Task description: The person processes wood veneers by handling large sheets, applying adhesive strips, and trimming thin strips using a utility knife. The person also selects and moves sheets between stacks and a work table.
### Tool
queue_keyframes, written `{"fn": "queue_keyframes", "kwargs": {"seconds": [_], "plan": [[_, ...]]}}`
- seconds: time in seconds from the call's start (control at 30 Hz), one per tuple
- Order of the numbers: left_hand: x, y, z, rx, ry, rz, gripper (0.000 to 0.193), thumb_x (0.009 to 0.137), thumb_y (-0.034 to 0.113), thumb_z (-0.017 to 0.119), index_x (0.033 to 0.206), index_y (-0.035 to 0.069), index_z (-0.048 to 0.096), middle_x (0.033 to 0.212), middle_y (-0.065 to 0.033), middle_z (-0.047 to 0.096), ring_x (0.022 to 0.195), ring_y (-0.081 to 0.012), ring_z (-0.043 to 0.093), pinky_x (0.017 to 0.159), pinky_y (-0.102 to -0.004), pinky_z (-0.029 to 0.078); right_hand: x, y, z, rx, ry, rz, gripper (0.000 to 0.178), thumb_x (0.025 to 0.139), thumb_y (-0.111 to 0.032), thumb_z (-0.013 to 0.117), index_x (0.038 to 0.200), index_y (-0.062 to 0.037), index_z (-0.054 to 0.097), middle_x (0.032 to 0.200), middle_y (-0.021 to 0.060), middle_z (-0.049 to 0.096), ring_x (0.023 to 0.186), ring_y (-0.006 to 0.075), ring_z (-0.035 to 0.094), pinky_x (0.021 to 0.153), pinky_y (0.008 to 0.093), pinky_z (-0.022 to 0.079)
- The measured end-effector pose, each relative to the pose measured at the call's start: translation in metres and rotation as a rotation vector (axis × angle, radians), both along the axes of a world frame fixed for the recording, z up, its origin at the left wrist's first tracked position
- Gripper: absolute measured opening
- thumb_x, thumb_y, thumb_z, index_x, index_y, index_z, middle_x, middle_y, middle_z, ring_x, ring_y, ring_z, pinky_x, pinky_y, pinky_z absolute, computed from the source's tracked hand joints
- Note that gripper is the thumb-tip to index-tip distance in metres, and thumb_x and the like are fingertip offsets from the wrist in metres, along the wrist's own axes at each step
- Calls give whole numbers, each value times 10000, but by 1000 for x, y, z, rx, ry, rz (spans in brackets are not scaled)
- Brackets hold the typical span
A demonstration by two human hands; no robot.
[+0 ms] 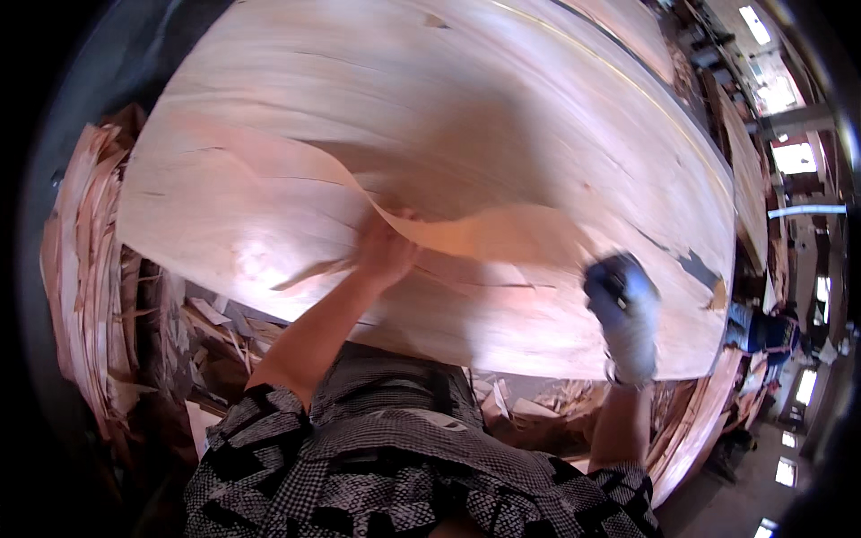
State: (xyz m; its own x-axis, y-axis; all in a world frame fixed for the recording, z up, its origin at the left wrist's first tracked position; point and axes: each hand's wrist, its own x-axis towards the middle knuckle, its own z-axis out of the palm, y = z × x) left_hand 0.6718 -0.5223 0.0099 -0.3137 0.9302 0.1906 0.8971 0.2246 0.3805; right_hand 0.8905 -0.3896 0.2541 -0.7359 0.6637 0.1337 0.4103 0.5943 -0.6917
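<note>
A long, thin strip of wood veneer (507,235) rises in a wavy curl over a large pale veneer sheet (574,117). My bare left hand (389,248) is closed on the strip near its middle; part of the fingers is hidden behind it. My right hand (623,291), in a blue and grey glove with dark fingers, is curled just beyond the strip's right end. Motion blurs it, and what it holds, if anything, does not show. Close to my left wrist, a narrow torn piece (314,272) lies on the sheet. Near its right edge the sheet has a ragged dark gap (698,269).
Bundled veneer strips (76,260) stand at the left. Broken veneer scraps (547,414) fill the space below the sheet's near edge. A yellow line (619,67) runs along the far side. Another person (762,332) is at the far right, beside more stacked wood.
</note>
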Motion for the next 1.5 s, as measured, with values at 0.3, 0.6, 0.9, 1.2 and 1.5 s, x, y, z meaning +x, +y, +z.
{"fn": "queue_keyframes", "kwargs": {"seconds": [0.3,0.6,0.9,1.2,1.5], "plan": [[-42,-43,-3,187,-154,-303,336,781,214,579,1074,63,512,1189,-136,430,1088,-303,424,847,-421,413,14,-117,43,-35,372,-203,120,733,-65,608,685,-19,508,705,137,566,614,196,545,564,291,434],[-208,-172,108,227,-27,93,442,601,335,740,947,95,605,1055,-108,530,1033,-286,471,895,-417,354,73,-194,46,-37,204,-460,225,756,-217,656,739,-41,518,823,116,577,775,199,533,729,307,417],[-172,-196,46,-376,-41,-586,200,630,192,669,815,123,640,699,-99,597,675,-280,579,631,-383,460,197,-229,-19,-197,463,-901,127,801,-67,600,928,-79,592,830,-48,568,718,40,489,642,181,409],[-6,-256,195,-739,-264,-1072,275,811,239,480,1071,168,530,781,-110,615,689,-291,602,604,-388,473,81,-295,-38,2,-63,-298,364,733,-9,585,1093,-40,543,1112,123,567,916,207,585,790,290,469],[-106,-314,217,-671,-319,-795,257,762,222,567,1007,145,568,764,-97,619,699,-283,606,610,-375,473,-77,-344,-51,-356,-119,443,285,770,-158,562,1044,-79,562,871,159,604,780,304,588,682,382,467]]}}
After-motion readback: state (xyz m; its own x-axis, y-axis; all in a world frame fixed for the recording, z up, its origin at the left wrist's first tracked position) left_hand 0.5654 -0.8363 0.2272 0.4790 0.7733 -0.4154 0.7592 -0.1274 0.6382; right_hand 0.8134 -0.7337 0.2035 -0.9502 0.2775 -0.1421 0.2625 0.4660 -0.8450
